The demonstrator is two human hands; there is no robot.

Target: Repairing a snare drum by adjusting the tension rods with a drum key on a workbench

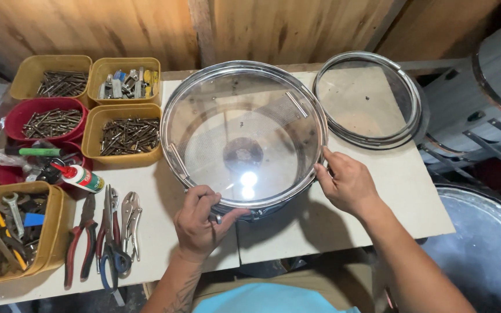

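Snare drum (243, 139) sits mid-surface (349, 226), clear head on with hoop seated on top. Left hand (199, 223) fingers pinch a small metal part at the near rim, looks like a tension rod or lug; right hand (346, 184) fingers curl on the right rim, steadying. Looks like tensioning barely started. Spare hoop (369, 98) lies just beside, pliers (102, 237) untouched

My single head-worn camera looks steeply down from close above the workbench (378, 191), facing the wooden wall (117, 26); my forearms enter from the bottom edge. I have no second view sharing the scene.
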